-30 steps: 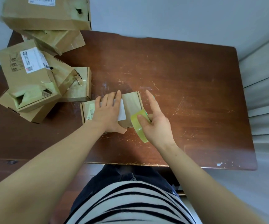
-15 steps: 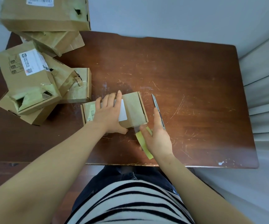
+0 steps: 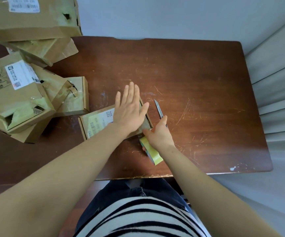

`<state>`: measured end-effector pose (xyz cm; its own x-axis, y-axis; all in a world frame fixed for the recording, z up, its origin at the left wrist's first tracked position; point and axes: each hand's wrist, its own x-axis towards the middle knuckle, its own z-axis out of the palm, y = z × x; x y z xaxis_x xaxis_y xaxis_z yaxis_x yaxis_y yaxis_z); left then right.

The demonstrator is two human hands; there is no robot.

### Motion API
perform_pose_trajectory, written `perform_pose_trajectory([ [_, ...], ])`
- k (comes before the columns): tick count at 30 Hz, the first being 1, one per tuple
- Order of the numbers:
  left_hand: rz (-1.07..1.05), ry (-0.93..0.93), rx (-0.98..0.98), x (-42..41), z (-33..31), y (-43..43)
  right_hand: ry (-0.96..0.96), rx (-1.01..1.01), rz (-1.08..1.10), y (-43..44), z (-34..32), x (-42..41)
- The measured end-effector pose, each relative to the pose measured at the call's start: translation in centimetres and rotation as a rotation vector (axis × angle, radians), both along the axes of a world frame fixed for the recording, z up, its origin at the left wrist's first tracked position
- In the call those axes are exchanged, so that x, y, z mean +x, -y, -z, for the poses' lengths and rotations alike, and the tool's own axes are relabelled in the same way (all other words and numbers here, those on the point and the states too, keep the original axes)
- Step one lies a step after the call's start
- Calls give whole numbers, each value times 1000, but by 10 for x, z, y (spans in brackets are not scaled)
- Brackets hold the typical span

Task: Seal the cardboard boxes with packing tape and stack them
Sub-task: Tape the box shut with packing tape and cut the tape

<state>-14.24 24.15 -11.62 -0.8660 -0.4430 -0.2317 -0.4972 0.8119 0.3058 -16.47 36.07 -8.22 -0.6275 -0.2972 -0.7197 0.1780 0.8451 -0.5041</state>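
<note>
Sealing step, with the small box (image 3: 97, 124) as landmark. My left hand (image 3: 129, 110) lies flat on the right half of the small box's lid, fingers (image 3: 131, 93) straight and close together, reaching past its far edge. I judge that it is pressing tape onto the lid, though the clear strip itself is too faint to make out. My right hand (image 3: 158, 134) sits at the small box's near right corner, thumb out toward that corner and forefinger straight. Its lower fingers seem to be curled round the yellowish tape roll (image 3: 152, 153), just nearer me than the corner. A knife (image 3: 158, 107) lies on the bench (image 3: 198, 100) just right of the small box. The other boxes (image 3: 18, 93) are heaped to its left. The next move calls for taking up the knife, cutting the strip at the corner, rubbing the end down, then stacking.
</note>
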Motion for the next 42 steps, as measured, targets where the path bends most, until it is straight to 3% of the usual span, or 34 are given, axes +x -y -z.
perform_pose_trajectory([
  [3,75,14,-140,1,27,-11,13,-14,-13,-2,-1,-1],
  [12,196,-48,-231,15,35,-14,107,-64,11,-3,0,-3],
  [21,105,53,-195,26,33,-5,127,-72,3,-4,-3,-5],
  [28,409,-198,28,39,32,3,159,-118,-32,-9,-8,-9],
  [31,401,-166,30,66,21,2,175,-153,-24,-16,-10,-7],
  [36,386,92,-202,88,16,-10,171,-247,47,-20,-28,-5],
  [42,235,-28,-155,69,-29,-3,127,-460,98,-18,-65,-10],
])
